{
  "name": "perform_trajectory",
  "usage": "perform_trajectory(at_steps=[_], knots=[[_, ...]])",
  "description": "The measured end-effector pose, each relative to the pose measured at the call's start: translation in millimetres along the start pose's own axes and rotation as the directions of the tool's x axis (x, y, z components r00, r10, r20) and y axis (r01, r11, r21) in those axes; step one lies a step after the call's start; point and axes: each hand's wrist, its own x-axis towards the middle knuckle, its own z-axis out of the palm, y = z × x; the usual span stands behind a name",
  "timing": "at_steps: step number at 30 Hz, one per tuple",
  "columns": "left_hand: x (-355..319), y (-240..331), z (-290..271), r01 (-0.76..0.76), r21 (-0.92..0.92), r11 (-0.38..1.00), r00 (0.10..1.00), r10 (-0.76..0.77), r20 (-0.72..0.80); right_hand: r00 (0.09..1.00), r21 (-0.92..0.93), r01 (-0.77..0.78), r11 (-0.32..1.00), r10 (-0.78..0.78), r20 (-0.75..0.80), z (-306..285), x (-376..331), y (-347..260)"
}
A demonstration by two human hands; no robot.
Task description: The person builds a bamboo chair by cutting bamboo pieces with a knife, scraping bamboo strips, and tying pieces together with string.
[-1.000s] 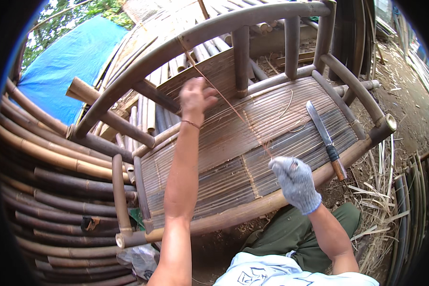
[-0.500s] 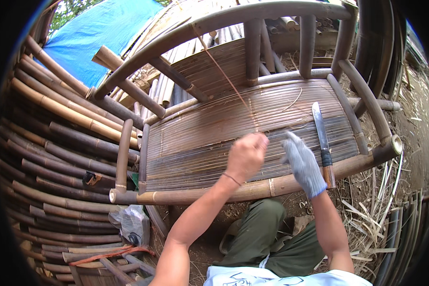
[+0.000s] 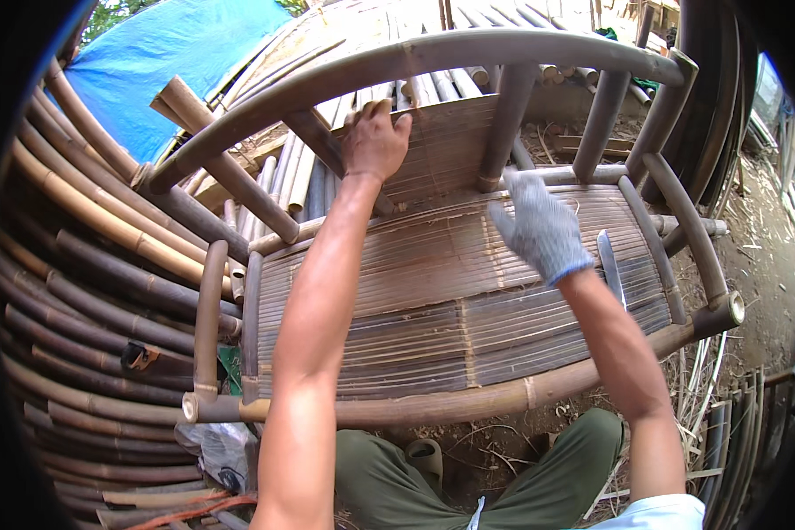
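Forearm (image 3: 618, 344) hides the handle of the knife (image 3: 610, 268). Left hand (image 3: 374, 146) spreads at the panel (image 3: 450, 137); right hand (image 3: 541, 228), blurred, looks spread.

Outdoor yard in bright daylight, blue tarp (image 3: 181, 75) at upper left, green foliage (image 3: 113, 18) beyond it, bamboo poles (image 3: 106, 364) stacked along the left (mostly dark, some yellower), brown earth ground (image 3: 755, 287) at right

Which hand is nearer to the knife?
Right. The gloved right hand is close by, left of the knife; the bare left hand is farther off, at the backrest panel.
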Motion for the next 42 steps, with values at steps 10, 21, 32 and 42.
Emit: perform_trajectory(at_steps=[10, 21, 32, 42], knots=[[66, -34, 57, 0.294, -0.374, 0.88, 0.855, -0.067, 0.513, 0.836, -0.244, 0.527, 0.814, -0.548, -0.021, 56, 196, 12], [69, 12, 43, 0.447, -0.299, 0.843, 0.854, -0.302, 0.425, 0.972, 0.415, 0.158, 0.896, -0.215, 0.094, 28, 219, -4], [2, -1, 19, 0.02, -0.419, 0.908, 0.993, -0.066, -0.094, 0.975, 0.975, -0.223, -0.02, -0.013, 0.223, 58, 140, 6], [19, 28, 10, 0.047, -0.637, 0.77, 0.92, 0.215, 0.328, 0.982, 0.84, 0.157, 0.519, 0.009, -0.189, 52, 122, 14]])
